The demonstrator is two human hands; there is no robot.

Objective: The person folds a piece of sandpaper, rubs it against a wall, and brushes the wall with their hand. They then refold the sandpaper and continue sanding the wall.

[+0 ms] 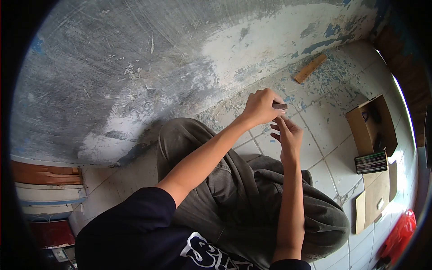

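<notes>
Our left hand (261, 107) is closed on a small, dark, flat piece (280, 106), which projects from between the thumb and fingers. Our right hand (290, 132) is directly beside it, fingertips raised to the left hand's fingertips, other fingers partly spread; whether it grips anything is not discernible. Both hands are above the white tiled floor (315, 135), forward of our bent legs in dark grey trousers (211, 180). A scraped grey and white wall (112, 67) with blue patches adjoins the floor. Blue and pale flakes (333, 78) lie along its base, with a flat brown wooden strip (310, 69) among them. To the right, an open brown cardboard box (357, 128) contains dark items; a stack of thin cases (371, 163) is positioned at its near end, beside a flattened cardboard piece (371, 204). A red plastic bag (402, 234) is located nearer to us.
</notes>
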